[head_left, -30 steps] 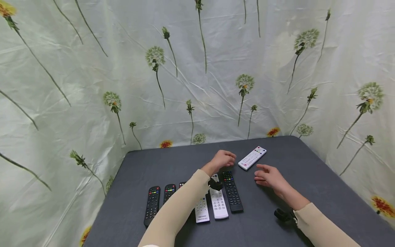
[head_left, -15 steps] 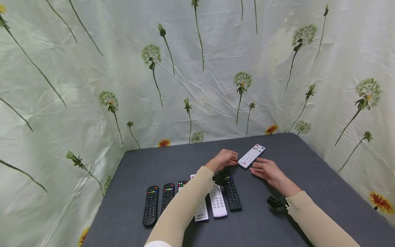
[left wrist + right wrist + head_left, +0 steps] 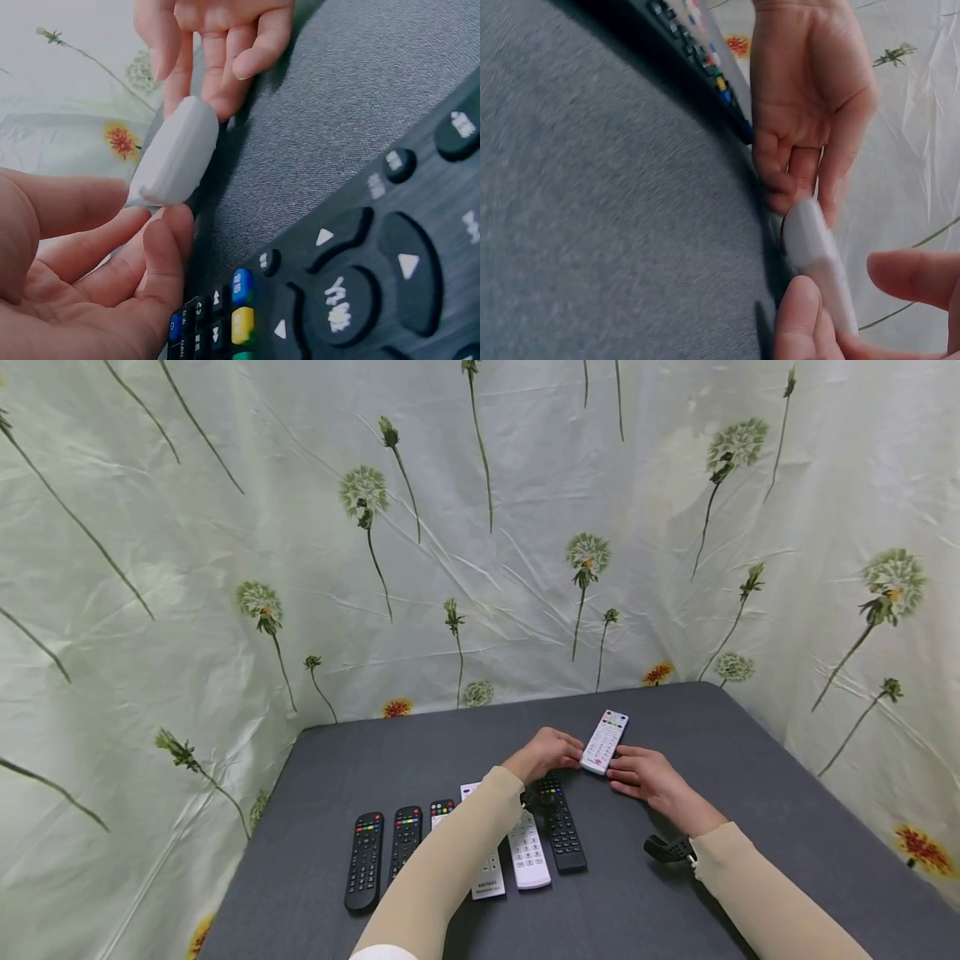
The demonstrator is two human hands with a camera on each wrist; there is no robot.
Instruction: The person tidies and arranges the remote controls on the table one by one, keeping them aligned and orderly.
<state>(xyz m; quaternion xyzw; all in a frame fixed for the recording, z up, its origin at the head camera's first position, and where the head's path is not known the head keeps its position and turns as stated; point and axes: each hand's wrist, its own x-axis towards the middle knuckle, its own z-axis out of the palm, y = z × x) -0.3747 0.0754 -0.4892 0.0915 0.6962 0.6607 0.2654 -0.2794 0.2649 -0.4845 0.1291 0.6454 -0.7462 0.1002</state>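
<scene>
A white remote control [image 3: 605, 742] with rows of small buttons lies at the far side of the grey table, between both hands. My left hand [image 3: 542, 753] pinches its near left end between thumb and fingers, clearest in the left wrist view, where the remote's white end [image 3: 174, 154] shows. From the other side, the fingertips of my right hand [image 3: 654, 777] touch the remote's right edge. In the right wrist view, the right thumb [image 3: 911, 276] stands apart from it. Just nearer than the left hand lies a black remote [image 3: 566, 835], partly hidden by the wrist strap.
A row of remotes lies left of the black one: a white remote [image 3: 529, 856], another white remote [image 3: 489, 878] and several dark ones, including a black remote [image 3: 365, 860] at the far left. My left sleeve [image 3: 442, 868] covers part of the row. A flowered curtain [image 3: 480, 568] hangs behind the table [image 3: 420, 747].
Both hands have closed in on the white remote and now touch it. It has turned more upright in the head view, its far end swinging left. The row of remotes stays put.
</scene>
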